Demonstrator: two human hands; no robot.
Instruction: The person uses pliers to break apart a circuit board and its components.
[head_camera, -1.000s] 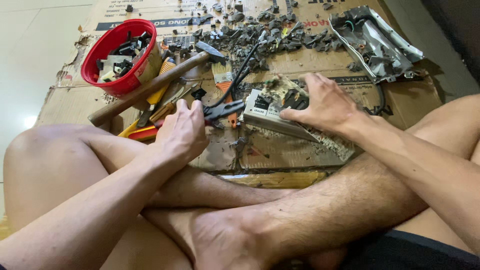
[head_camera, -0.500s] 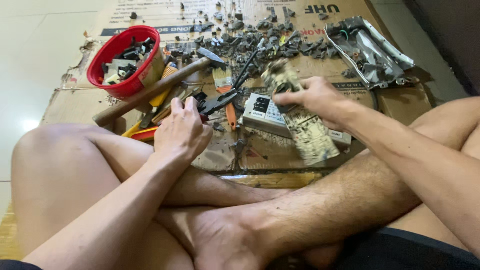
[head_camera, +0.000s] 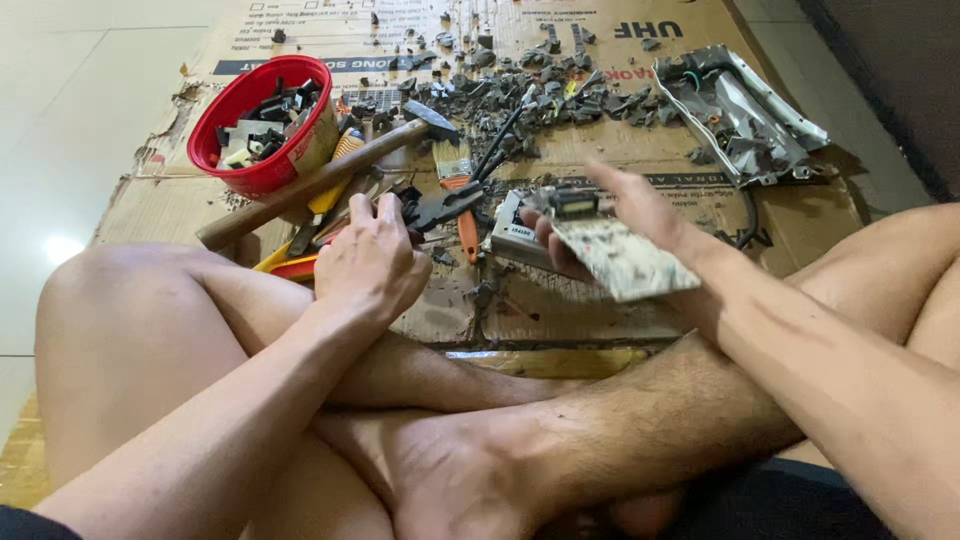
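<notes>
My right hand (head_camera: 640, 225) holds a pale circuit board (head_camera: 615, 255) lifted above the cardboard sheet (head_camera: 560, 310), with a small dark component at the board's top edge. Under it lies a white boxy part (head_camera: 512, 232). My left hand (head_camera: 370, 258) rests on the tools by my knee, its fingers on the dark jaws of orange-handled pliers (head_camera: 450, 210). I sit cross-legged with my feet in front of me.
A red bowl (head_camera: 265, 125) of small parts stands at the far left. A wooden-handled hammer (head_camera: 330, 180) lies beside it. Several dark broken bits (head_camera: 560, 95) litter the cardboard. A bent metal casing (head_camera: 735, 110) lies at the far right.
My right hand has lifted the circuit board off the cardboard and raised it toward me. My left hand shifted slightly right onto the pliers.
</notes>
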